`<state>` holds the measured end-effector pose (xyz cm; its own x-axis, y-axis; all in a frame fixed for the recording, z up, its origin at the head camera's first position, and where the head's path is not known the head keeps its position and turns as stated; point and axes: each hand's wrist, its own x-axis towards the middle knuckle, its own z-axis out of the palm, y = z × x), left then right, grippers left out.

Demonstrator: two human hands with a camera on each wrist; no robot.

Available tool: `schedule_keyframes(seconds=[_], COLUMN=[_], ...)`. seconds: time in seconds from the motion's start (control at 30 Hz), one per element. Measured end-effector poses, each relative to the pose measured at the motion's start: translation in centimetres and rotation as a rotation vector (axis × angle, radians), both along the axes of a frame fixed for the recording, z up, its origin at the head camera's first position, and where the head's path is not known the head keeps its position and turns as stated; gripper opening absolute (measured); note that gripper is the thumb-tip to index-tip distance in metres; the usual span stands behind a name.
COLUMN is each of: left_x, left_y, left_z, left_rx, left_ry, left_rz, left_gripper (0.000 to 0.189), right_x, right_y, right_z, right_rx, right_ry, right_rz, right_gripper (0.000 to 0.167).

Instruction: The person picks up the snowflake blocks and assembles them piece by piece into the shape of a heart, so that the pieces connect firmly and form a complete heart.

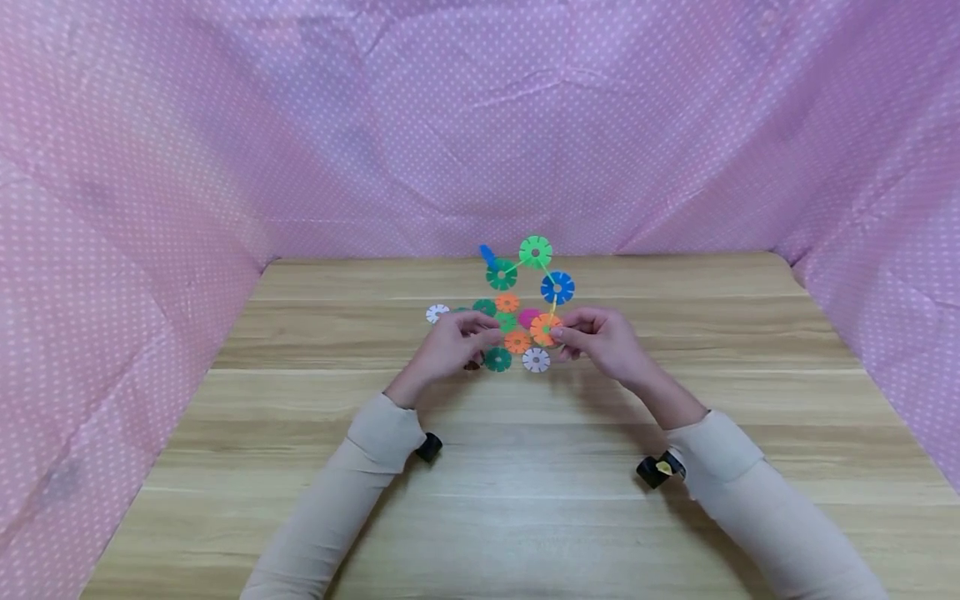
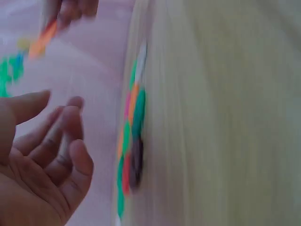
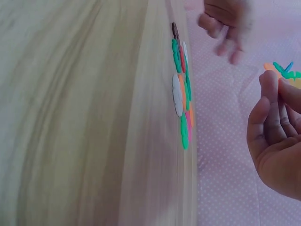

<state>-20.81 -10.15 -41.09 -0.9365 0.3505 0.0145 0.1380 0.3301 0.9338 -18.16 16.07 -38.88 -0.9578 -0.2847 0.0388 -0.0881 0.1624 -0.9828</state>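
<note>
My right hand [image 1: 609,343] pinches an orange notched plastic disc [image 1: 543,328] between thumb and fingers. That disc ends a raised chain of interlocking discs: a yellow one seen edge-on [image 1: 554,305], a blue one [image 1: 557,287], a light green one [image 1: 536,252], a dark green one [image 1: 502,274] and a tilted blue one [image 1: 487,254]. To the left, my left hand [image 1: 452,343] hovers above the loose discs. In the left wrist view its fingers [image 2: 75,165] are loosely bent, thumb apart, with nothing between them. Fingers partly hide the chain in the right wrist view.
Several loose discs lie flat on the wooden table [image 1: 480,500] under the hands, among them a white disc [image 1: 536,360], a dark green disc [image 1: 497,360], an orange disc [image 1: 517,342] and a pink disc [image 1: 528,318]. A pink dotted cloth [image 1: 480,125] surrounds the table's back and sides.
</note>
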Motion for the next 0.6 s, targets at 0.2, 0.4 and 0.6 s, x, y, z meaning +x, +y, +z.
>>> schedule_keyframes(seconds=[0.2, 0.4, 0.6], left_x=[-2.1, -4.3, -5.3], left_y=[-4.1, -7.4, -8.3], left_z=[-0.1, -0.1, -0.5], left_rx=[-0.082, -0.167, -0.263], left_ry=[-0.04, -0.103, -0.178], left_rz=[0.114, 0.215, 0.263], left_gripper=[0.025, 0.022, 0.027], right_x=[0.4, 0.8, 1.2], right_y=[0.8, 1.3, 1.6], right_z=[0.3, 0.5, 0.5], right_rx=[0.011, 0.034, 0.054], right_ry=[0.006, 0.004, 0.007], right_rz=[0.022, 0.016, 0.022], right_gripper=[0.01, 0.01, 0.011])
